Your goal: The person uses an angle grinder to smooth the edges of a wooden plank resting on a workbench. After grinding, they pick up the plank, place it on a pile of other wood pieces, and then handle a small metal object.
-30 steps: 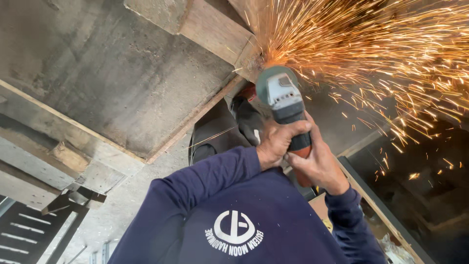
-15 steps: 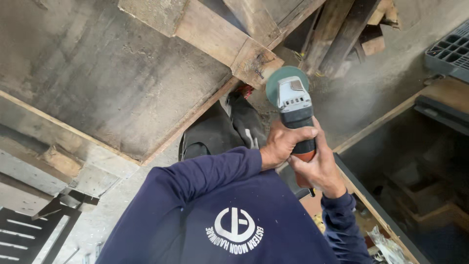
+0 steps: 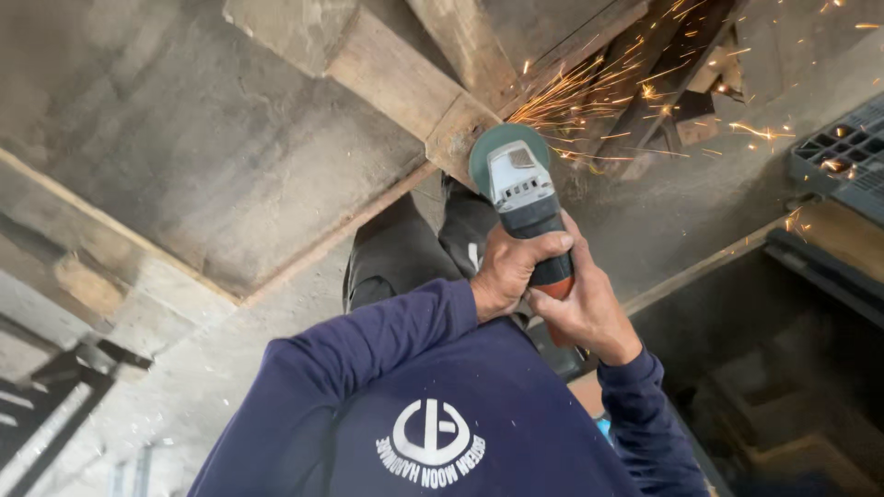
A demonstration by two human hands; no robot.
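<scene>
Both my hands grip an angle grinder (image 3: 521,198) with a grey head, dark body and green disc guard. My left hand (image 3: 512,267) wraps the body from the left, and my right hand (image 3: 582,311) holds the rear handle just below it. The disc meets the end of a rusty metal beam (image 3: 405,87) that runs up to the left. Orange sparks (image 3: 599,87) fly off to the upper right. My navy sleeves and sweatshirt fill the bottom of the view.
A large grey concrete slab (image 3: 184,156) with a thin metal edge lies left of the beam. More rusty bars (image 3: 663,83) lie at the upper right. A dark grated crate (image 3: 843,156) sits at the right edge, a metal frame (image 3: 55,405) at lower left.
A heavy shower of sparks a second ago stopped half a second ago. Sparks now fly again, fewer, with the disc back against the beam end. Both hands kept their grip.
</scene>
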